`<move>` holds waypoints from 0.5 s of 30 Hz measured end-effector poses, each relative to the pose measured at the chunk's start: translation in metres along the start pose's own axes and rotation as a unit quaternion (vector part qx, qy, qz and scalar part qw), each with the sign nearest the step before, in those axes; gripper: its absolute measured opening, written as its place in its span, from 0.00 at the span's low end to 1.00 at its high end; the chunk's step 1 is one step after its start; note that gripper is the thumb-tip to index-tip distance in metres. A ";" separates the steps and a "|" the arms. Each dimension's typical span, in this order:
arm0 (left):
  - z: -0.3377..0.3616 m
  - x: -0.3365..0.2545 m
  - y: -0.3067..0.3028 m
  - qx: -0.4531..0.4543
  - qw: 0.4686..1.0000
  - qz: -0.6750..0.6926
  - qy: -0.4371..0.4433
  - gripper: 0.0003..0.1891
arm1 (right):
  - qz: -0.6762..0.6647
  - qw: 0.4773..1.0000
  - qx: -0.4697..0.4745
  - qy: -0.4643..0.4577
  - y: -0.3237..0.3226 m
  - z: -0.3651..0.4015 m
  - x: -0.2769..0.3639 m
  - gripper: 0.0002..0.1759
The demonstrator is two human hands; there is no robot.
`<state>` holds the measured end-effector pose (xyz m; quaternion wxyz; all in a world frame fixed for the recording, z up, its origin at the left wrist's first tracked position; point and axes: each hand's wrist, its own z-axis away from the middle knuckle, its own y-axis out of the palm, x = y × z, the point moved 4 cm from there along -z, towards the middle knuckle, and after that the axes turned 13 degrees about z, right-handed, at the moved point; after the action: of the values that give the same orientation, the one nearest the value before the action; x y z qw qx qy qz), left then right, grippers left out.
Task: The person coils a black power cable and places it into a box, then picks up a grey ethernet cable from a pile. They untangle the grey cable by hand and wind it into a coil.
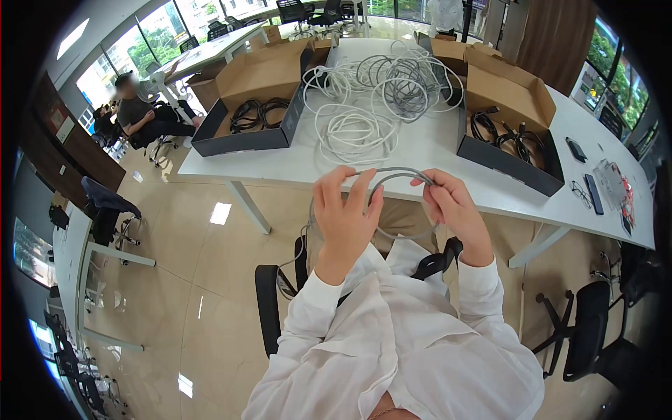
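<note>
A grey cable (400, 170) is bent into a loop in front of my lap, near the table's front edge. My right hand (455, 210) pinches the right side of this loop between thumb and fingers. On the other side, my left hand (344, 220) has its fingers curled round the cable, thumb towards the loop; its exact contact is partly hidden. A loose length hangs down past my left wrist beside the chair's armrest. Beyond my hands lie a white cable coil (357, 133) and a tangled grey cable pile (406, 87).
On the white table (266, 161), an open box (245, 140) with black cables stands left, and another open box (511, 161) with black cables right. Phones, glasses and a plastic bag (612, 185) lie far right. A person (140, 115) sits at the left; an office chair (588, 329) stands right.
</note>
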<state>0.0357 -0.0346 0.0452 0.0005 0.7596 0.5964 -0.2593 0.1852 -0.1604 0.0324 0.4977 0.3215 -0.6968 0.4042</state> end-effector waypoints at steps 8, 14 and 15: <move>0.002 0.013 0.021 0.125 0.784 0.539 -0.282 0.24 | -0.026 0.995 -0.083 -0.048 -0.007 -0.002 0.011 0.15; 0.010 0.017 0.027 0.233 0.549 0.680 -0.426 0.13 | 0.160 0.961 -0.176 -0.141 -0.004 -0.013 0.020 0.13; 0.009 0.022 0.029 0.208 0.517 0.703 -0.442 0.13 | 0.183 0.955 -0.178 -0.151 -0.003 -0.014 0.022 0.13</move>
<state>0.0615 -0.0255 0.0192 0.2882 0.6973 -0.2802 -0.5935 0.1872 -0.1505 0.0560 0.3535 0.1518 -0.8714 0.3045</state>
